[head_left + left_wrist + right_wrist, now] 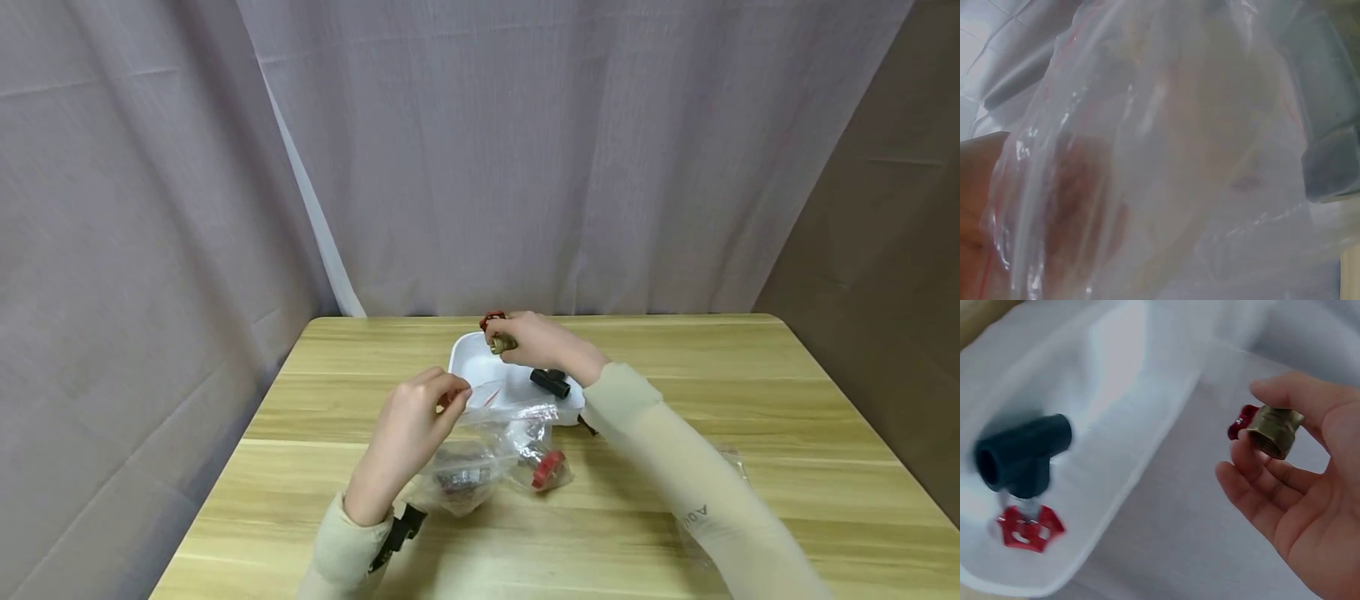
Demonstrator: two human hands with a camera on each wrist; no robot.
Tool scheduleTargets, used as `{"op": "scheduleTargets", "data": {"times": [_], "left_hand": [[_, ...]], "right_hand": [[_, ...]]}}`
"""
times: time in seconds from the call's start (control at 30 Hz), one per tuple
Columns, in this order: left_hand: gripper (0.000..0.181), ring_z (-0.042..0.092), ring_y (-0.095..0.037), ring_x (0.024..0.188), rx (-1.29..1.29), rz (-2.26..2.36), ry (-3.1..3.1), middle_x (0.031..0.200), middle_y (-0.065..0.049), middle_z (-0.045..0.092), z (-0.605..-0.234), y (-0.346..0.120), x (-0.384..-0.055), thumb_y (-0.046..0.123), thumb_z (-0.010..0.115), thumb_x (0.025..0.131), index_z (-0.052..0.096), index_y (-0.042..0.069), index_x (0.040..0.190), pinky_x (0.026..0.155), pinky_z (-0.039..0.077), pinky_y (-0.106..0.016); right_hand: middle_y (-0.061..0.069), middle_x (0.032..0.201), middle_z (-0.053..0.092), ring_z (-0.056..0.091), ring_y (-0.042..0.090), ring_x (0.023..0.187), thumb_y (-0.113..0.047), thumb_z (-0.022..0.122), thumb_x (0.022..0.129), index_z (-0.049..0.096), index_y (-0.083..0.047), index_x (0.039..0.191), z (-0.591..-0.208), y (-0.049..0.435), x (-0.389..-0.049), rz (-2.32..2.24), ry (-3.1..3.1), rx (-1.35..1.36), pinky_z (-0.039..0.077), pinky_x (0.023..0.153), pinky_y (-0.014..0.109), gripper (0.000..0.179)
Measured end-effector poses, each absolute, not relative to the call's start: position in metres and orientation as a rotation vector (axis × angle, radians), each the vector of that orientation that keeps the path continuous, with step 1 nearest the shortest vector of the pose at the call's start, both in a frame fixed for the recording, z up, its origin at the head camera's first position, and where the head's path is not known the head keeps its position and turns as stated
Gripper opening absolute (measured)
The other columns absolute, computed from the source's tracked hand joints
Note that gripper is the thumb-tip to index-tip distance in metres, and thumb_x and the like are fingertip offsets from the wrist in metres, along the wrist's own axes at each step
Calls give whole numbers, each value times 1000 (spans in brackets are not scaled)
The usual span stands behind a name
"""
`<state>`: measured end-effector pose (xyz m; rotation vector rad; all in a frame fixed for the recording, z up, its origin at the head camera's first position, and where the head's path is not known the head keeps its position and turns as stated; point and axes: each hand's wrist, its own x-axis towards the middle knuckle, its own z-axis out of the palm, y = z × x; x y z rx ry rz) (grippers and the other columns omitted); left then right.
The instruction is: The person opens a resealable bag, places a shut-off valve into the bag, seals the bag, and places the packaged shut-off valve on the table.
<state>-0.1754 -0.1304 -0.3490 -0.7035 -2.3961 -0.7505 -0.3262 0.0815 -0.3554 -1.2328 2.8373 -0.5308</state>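
Observation:
My right hand (536,340) holds a brass valve (1274,432) with a small red handwheel (1242,422), pinched between thumb and fingers above the white tray (467,360). Lying in that tray is a dark green tee-shaped valve (1025,450) with a red star-shaped handwheel (1030,530). At the tray's near left side, my left hand (408,421) pinches the edge of a clear zip bag (480,395) between thumb and fingers. Loose, crinkled film of the bag (1166,125) fills most of the left wrist view and partly veils the fingers.
Just in front of the tray lie clear bags: one with a red handwheel (550,470), another with dark contents (461,478). Under my right forearm a further clear bag (733,460) shows. Grey curtains (480,167) stand behind the wooden table (300,492).

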Motion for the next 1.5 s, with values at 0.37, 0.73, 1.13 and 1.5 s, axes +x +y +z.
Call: {"op": "scheduleTargets", "data": {"times": [0.37,0.73,1.13,1.5], "left_hand": [[5,56,-6,64,-703,-740,-2419,78,4,64,-349,-130,-175,8,73,92,76,10,89,59,49,-24],[4,52,-5,61,-698,-706,-2406,77,5,63,-348,-128,-177,9,74,90,76,11,88,56,45,-23],[10,50,-7,60,-696,-736,-2392,74,5,59,-347,-125,-179,6,71,91,70,11,82,53,44,-23],[5,60,-9,69,-666,-863,-2366,82,0,67,-342,-129,-181,4,70,93,75,4,95,62,53,-22]], "right_hand": [[-1,105,62,59,14,86,-7,70,89,67,-18,118,-315,99,-265,-626,2853,-1472,52,76,33,31],[-4,104,61,58,7,81,-6,77,86,69,-21,117,-280,109,-212,-686,2842,-1818,52,69,25,35],[-5,101,61,57,7,81,0,77,84,72,-23,116,-306,112,-193,-714,2815,-1922,50,69,19,40],[-5,99,61,56,6,77,2,77,82,73,-23,112,-324,110,-187,-713,2844,-1948,49,65,19,39]]}}
